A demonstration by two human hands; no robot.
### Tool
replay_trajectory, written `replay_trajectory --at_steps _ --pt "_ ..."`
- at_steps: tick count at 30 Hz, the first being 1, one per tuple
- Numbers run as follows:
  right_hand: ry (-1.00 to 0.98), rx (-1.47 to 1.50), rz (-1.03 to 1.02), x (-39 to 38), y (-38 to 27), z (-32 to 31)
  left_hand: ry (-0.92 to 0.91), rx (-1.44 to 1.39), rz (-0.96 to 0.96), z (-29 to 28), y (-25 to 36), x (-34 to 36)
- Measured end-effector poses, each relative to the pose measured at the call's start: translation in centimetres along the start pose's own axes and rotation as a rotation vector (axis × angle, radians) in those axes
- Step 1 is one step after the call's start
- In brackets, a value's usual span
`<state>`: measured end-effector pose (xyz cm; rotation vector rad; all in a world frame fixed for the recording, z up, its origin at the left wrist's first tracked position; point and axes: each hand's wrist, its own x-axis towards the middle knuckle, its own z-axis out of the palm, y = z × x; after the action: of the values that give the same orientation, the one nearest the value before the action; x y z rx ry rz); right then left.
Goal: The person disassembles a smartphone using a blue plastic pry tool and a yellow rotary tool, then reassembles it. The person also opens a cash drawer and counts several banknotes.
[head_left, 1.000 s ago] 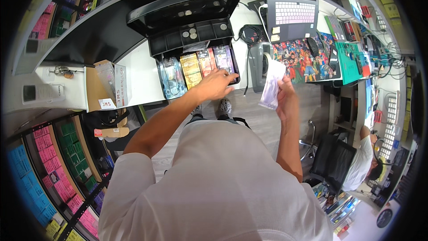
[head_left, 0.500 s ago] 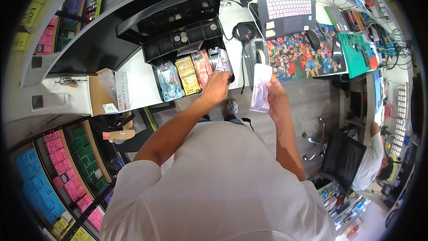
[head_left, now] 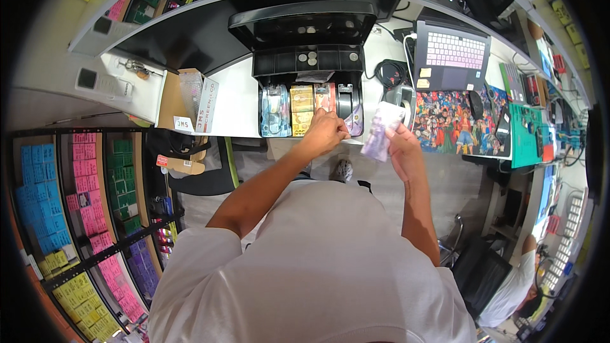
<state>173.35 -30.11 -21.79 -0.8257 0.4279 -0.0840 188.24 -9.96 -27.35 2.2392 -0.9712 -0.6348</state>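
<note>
A black cash box [head_left: 311,13] stands with its lid raised on the white desk. Its lower compartments hold blue banknotes [head_left: 275,114], orange-yellow banknotes [head_left: 302,107] and red banknotes [head_left: 325,96]. A black clip [head_left: 345,103] and some purple banknotes [head_left: 357,117] show in the rightmost compartments. My left hand [head_left: 325,134] is over the box's near edge, before the red notes, with its fingers curled together; whatever they pinch is hidden. To the right of the box, my right hand [head_left: 404,146] grips purple banknotes [head_left: 381,132], which hang tilted and slightly blurred.
Coins [head_left: 311,58] lie in the box's upper tray. Right of it are a coiled black cable [head_left: 390,73], a laptop [head_left: 454,57] and a colourful desk mat [head_left: 438,121]. An open cardboard box [head_left: 170,101] sits at left. Another person [head_left: 508,292] is at far right.
My left hand has drawn back from the purple notes toward the box's near edge, uncovering the black clip. The notes in my right hand have tilted. The whole view has shifted.
</note>
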Motion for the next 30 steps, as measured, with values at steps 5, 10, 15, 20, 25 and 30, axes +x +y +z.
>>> replay_trajectory --at_steps 5,10,15,20,25,30 --pt "-0.193 -0.609 0.060 3.9 0.3 2.4 0.045 -0.118 0.023 -4.4 -0.7 -0.3" --pt "-0.067 -0.478 -0.067 5.6 0.2 1.7 -0.092 0.000 0.246 -1.3 -2.1 -1.9" --pt "0.062 -0.408 -0.144 4.5 -0.6 0.5 0.046 -0.061 0.168 0.8 -2.7 -1.7" --pt "-0.108 -0.794 -0.164 2.7 -1.5 2.2 0.120 -0.262 0.105 -5.0 -0.2 -1.7" --pt "-0.188 -1.125 -0.214 3.9 -0.9 5.5 -0.150 -0.982 0.102 -9.0 0.5 1.3" --pt "0.060 -0.458 -0.109 3.0 -0.3 6.3 0.272 -0.002 -0.250 -9.4 -7.4 2.3"
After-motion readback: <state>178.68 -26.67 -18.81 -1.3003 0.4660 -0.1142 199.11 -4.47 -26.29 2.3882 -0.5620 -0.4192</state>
